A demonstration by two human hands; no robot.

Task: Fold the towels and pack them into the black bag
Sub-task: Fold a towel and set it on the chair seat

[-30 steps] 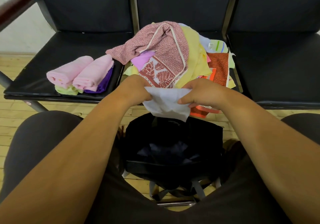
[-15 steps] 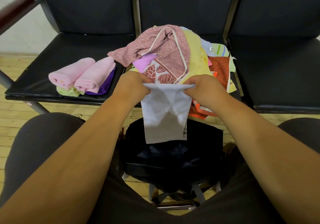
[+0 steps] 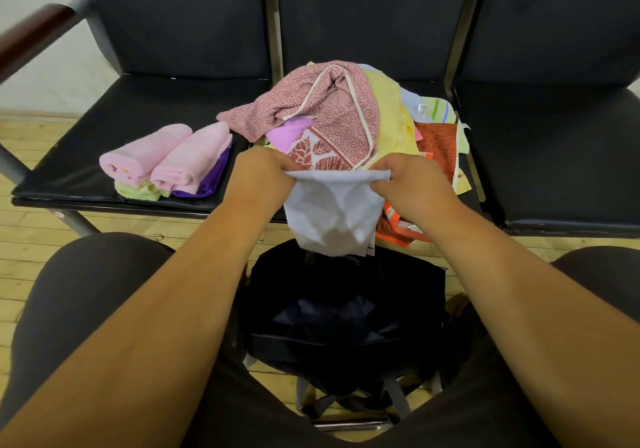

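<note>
Both hands pinch a white towel's (image 3: 332, 212) top edge, left (image 3: 265, 174) and right (image 3: 408, 179), hanging above the open black bag (image 3: 346, 309); folding under way; next, likely bring edges together.

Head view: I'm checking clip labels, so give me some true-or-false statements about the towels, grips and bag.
1. The left grip and right grip both pinch the plain white cloth towel by its top edge. True.
2. The white towel lies inside the open black fabric bag. False: it hangs from the grips above it.
3. Two rolled pink towels lie on the left black padded seat. True.
4. The heap of unfolded coloured towels sits on the right seat. False: it is on the middle seat.
</note>
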